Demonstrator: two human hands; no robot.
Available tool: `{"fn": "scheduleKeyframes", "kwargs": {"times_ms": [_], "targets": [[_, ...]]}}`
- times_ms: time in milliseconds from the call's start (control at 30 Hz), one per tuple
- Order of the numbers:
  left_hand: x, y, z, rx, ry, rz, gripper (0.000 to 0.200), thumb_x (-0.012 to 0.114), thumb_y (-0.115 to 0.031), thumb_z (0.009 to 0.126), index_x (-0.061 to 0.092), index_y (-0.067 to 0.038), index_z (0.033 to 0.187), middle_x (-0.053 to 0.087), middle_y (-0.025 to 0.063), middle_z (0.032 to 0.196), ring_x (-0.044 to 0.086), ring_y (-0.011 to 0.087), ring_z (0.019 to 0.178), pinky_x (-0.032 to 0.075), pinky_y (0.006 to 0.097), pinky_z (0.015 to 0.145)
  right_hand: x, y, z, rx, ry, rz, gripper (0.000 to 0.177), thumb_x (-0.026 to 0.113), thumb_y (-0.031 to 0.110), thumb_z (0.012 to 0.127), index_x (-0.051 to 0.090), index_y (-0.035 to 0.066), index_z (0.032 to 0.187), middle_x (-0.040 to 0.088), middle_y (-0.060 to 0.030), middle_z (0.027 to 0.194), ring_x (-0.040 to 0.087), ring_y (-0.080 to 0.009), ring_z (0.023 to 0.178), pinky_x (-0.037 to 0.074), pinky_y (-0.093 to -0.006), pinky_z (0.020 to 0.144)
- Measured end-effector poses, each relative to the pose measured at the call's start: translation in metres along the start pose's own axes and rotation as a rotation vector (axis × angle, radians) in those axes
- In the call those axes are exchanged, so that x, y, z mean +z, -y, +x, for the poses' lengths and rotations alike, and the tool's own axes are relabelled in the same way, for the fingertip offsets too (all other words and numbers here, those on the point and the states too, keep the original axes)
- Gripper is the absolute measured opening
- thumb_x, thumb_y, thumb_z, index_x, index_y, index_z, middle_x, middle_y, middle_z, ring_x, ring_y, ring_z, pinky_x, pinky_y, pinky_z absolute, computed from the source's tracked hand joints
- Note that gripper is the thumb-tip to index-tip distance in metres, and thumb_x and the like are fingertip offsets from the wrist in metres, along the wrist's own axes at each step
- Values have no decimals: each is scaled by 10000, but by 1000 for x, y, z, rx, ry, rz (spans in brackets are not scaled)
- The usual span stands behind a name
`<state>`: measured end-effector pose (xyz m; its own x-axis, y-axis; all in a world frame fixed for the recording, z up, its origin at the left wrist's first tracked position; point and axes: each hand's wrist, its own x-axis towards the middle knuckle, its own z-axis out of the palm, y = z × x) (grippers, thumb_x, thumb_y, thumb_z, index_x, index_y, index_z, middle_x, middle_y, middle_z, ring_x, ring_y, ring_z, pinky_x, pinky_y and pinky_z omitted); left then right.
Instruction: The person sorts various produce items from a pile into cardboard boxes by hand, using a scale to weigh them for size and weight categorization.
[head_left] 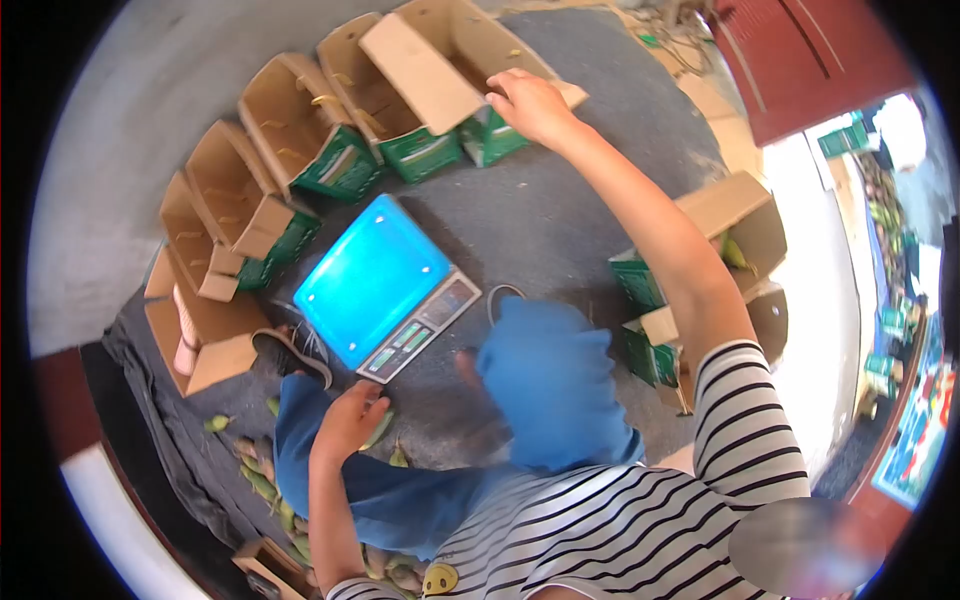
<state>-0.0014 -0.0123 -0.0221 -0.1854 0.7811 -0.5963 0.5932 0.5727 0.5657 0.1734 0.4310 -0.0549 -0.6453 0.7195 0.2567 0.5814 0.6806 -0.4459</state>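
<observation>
My right hand [532, 105] reaches far forward, its fingers curled over the flap edge of an open cardboard box [440, 55] with green printed sides. My left hand [350, 420] rests low on my blue-trousered knee with its fingers loosely bent. It holds nothing I can see, and its fingertips are close to the front corner of a digital scale [375, 275]. The scale has a bright blue platform with nothing on it, and it stands on the dark ground sheet between my legs.
Several more open cardboard boxes [300, 125] form an arc to the left of the scale, and others [735, 225] stand at the right. Green mangoes [262, 480] and leaves lie at lower left. A shoe [300, 350] sits beside the scale. A red door [800, 60] is at the upper right.
</observation>
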Motion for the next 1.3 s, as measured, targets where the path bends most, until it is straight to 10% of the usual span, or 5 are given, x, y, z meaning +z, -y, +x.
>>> {"fn": "scheduleKeyframes", "kwargs": {"times_ms": [167,500,700,867,1300], "targets": [[10,7,11,79,-228,265,295,587,-212,835,546,-1,1038,617,183,955,614,338,869,488,418,718,109,-8,87,267,55,-35,439,576,338,837,570,38,1158,584,-194,1151,558,-330,1071,437,-419,910],[2,-20,-1,172,-248,366,273,614,-194,813,530,-15,1001,594,152,895,617,310,823,486,396,697,97,-51,87,594,466,63,491,523,500,836,666,48,963,664,-176,943,637,-280,922,479,-388,781],[4,-12,-8,186,-262,329,275,614,-172,811,518,-5,1007,582,163,882,605,331,816,476,413,694,55,-81,64,371,20,-211,373,499,422,844,657,91,913,668,-122,892,629,-344,849,476,-468,718],[3,-14,-10,197,-286,309,242,614,-161,815,510,-10,973,577,165,879,599,340,806,470,419,686,-30,-38,-16,349,145,-447,337,518,385,840,632,68,862,642,-203,882,615,-366,860,476,-473,734],[9,1,-20,218,-345,301,229,618,-172,812,523,-5,936,584,174,868,602,353,791,485,418,688,63,19,-47,231,270,-274,311,555,315,820,621,40,951,637,-224,913,607,-379,903,474,-459,795]]}}
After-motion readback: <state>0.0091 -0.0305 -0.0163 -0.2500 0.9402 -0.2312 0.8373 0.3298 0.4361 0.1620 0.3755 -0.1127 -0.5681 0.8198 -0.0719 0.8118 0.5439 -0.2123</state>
